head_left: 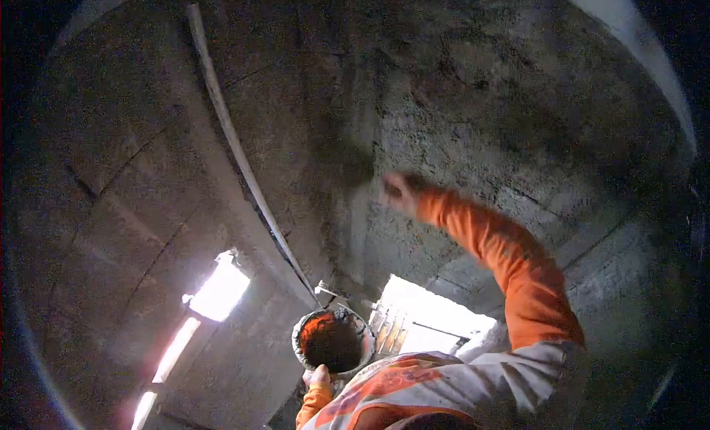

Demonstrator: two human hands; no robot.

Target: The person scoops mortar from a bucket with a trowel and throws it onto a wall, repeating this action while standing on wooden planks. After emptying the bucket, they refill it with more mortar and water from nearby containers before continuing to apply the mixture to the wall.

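Note:
My left hand (319,376) is closed on the rim of a round pan (370,346), low in the view. Dark mortar (333,345) fills part of the pan, with an orange tint along one side. Up against the rough grey surface, my right hand (401,192) is raised at the end of an orange sleeve (503,256). Its fingers look curled but are smeared by motion. A dark blurred patch (351,166) lies just left of them, and I cannot make out what the hand holds.
A long thin strip (237,141) runs down the grey surface (133,178) toward the pan. Bright openings show at the lower left (220,286) and to the right of the pan (421,312). Cracks or seams cross the surface on the left.

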